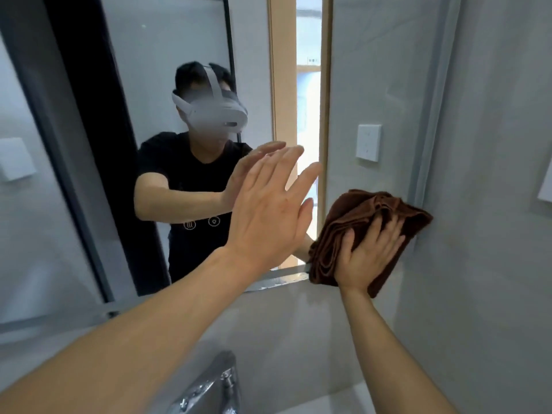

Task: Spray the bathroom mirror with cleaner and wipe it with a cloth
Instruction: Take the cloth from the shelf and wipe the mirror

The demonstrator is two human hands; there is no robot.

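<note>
In the head view, the mirror [167, 55] fills the left and middle of the wall, its bottom edge running as a bright strip above a pale ledge and its right edge meeting the grey wall [493, 264]. The left hand [268, 204] is raised in front of the glass with its fingers straight and slightly spread, palm toward the mirror; whether the fingertips touch the glass cannot be told, though the reflected hand meets them closely. The right hand [369, 252] presses a crumpled brown cloth [358, 216] against the lower right corner of the mirror, where glass, bottom edge and wall come together. Its fingers lie spread over the folds, the tips sunk a little into the fabric, and the cloth bulges out above and to the left of the hand, hanging partly past the mirror's bottom edge. No cleaner bottle shows in this view. In the glass, the person's reflection [191, 180] appears in a black T-shirt and a white headset, with a pale wooden door frame [276, 85] behind. A white switch plate [369, 142] sits on the wall to the right of the mirror, above the cloth and well apart from it. Near the bottom edge of the view, a chrome tap [209, 386] rises below the ledge, between the two forearms.
</note>
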